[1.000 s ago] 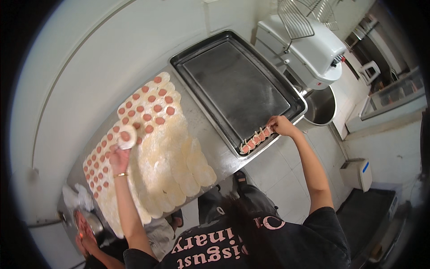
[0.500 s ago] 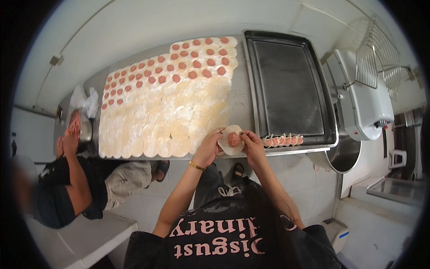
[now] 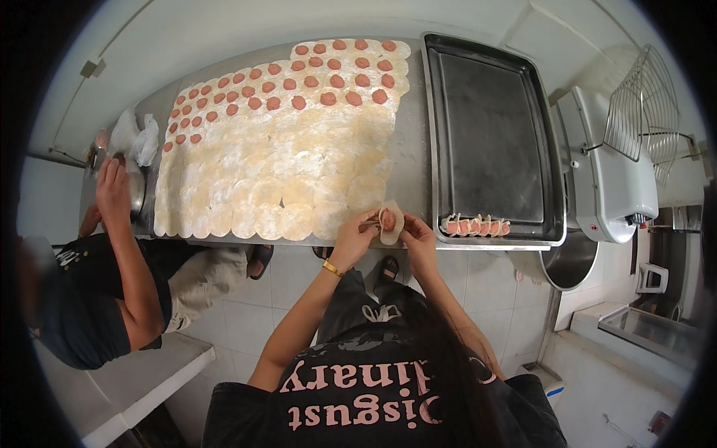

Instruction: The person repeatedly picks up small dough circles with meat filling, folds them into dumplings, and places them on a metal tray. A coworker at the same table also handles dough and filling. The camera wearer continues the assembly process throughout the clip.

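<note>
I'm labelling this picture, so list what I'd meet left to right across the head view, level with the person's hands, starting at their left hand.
Left hand → dough round with pink filling → right hand → row of filled dough pieces → metal bowl.

light: even, moderately bright | glare: faint sheen, dark tray [image 3: 489, 134] | edges: bowed, black-rimmed | blur: co-worker's head [image 3: 36, 270]

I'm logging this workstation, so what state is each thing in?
Held dough round: unsealed, filling showing
Left hand: grip closed on its left edge
Right hand: grip closed on its right edge
Laid-out dough rounds: flat, overlapping, far ones topped, near ones bare
Tray: lying flat, mostly unfilled
Folded pieces: lined up along tray's near edge
Plastic bag: crumpled
Mixer: on or off, cannot tell
</note>
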### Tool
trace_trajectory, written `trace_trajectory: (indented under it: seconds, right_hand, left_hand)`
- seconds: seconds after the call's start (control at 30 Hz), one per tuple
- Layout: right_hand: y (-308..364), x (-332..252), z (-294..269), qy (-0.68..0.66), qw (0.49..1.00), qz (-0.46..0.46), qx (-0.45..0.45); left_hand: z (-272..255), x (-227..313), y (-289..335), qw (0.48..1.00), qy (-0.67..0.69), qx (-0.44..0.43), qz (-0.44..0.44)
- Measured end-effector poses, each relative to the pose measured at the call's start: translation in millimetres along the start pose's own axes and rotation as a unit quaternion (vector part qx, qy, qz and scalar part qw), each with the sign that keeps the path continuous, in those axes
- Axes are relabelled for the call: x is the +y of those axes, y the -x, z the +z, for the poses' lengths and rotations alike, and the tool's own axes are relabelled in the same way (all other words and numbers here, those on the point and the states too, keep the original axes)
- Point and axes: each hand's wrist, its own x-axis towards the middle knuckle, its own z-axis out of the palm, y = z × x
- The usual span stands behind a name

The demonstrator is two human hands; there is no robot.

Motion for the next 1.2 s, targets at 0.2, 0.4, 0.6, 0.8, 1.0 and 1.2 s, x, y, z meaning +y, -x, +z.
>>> trace_trajectory:
  seconds: [0.2, 0.4, 0.6, 0.8, 1.0, 1.2]
  right_hand:
    - [1.3, -12.7, 0.8, 0.058, 0.997, 0.034, 0.028]
    - [3.7, -33.9, 11.7, -0.107, 0.991, 0.06, 0.06]
    - [6.6, -26.9, 10.4, 0.11, 0.993, 0.026, 0.039]
    - [-2.2, -22.4, -3.0, 0.225, 0.974, -0.026, 0.008]
    - [2.2, -30.0, 0.2, 0.212, 0.973, -0.078, -0.053]
    - [-8.0, -20.7, -3.8, 0.373, 0.921, -0.107, -0.035]
  left_hand:
    - [4.3, 17.4, 2.9, 0.992, 0.118, -0.019, -0.03]
    - [4.9, 22.3, 4.6, 0.987, 0.162, 0.023, 0.007]
    - [10.5, 33.6, 15.8, 0.976, 0.181, 0.057, 0.104]
    - [-4.7, 31.2, 22.6, 0.997, 0.069, -0.017, -0.009]
    - [5.1, 3.5, 10.5, 0.962, -0.165, 0.085, 0.2]
    - [15.9, 1.8, 11.1, 0.963, -0.203, 0.062, 0.164]
